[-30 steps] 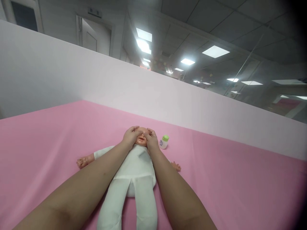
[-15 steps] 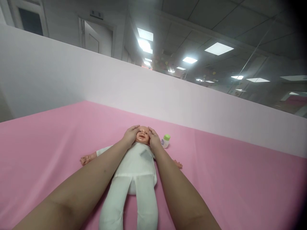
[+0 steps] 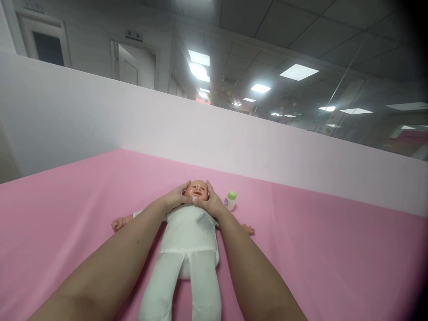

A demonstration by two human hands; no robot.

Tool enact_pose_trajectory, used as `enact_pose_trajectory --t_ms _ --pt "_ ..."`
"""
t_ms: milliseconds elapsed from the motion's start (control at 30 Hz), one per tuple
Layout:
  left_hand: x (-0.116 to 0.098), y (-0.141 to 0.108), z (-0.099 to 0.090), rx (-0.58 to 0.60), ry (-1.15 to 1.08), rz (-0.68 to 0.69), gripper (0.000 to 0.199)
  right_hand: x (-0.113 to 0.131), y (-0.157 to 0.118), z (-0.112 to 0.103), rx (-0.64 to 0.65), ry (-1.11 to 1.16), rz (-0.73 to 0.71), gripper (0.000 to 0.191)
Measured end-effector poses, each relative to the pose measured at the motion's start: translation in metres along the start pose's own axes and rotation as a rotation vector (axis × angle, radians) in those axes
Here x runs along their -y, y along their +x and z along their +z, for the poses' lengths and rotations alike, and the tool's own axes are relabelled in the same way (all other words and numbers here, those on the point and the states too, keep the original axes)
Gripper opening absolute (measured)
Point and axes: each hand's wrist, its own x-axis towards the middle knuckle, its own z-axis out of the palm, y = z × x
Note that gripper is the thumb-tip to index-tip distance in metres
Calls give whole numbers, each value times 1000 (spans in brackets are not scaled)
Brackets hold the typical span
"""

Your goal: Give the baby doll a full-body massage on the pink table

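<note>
Fingers (image 3: 187, 184) cup the doll's head (image 3: 197, 189) at nine and three; our thumbs (image 3: 202, 203) drop to six o'clock, shifting contact chinward.

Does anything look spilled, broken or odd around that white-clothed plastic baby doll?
Nothing stands out. The doll lies face up, its head between the left hand and right hand; no spill shows around the translucent, green-capped bottle, and the pink cover is only lightly creased.
</note>
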Motion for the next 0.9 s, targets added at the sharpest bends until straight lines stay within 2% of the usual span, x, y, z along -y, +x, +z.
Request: enact_pose_trajectory --t_ms 133,233,367,467,533,700,800,900 --pt "6 5 -1 -7 14 22 128 -1 3 0 -23 -11 -1 133" --pt "8 8 -1 -94 138 72 121 -3 6 0 -78 -63 -2 126" --pt "2 7 2 -284 411 172 93 -7 10 0 -121 -76 -24 115" --pt "-4 1 8 -303 500 220 69 -3 8 2 -164 -122 -50 98" --pt "-6 -3 10 -284 539 227 61 2 6 3 -173 -183 -73 83" --pt "-1 -4 7 -264 630 260 58 17 -3 6 -144 -271 -124 54" --pt "7 -1 4 -263 639 264 60 21 -5 6 -108 -312 -111 53" --pt "14 1 4 -337 608 228 69 20 -5 3 -96 -298 -77 55"
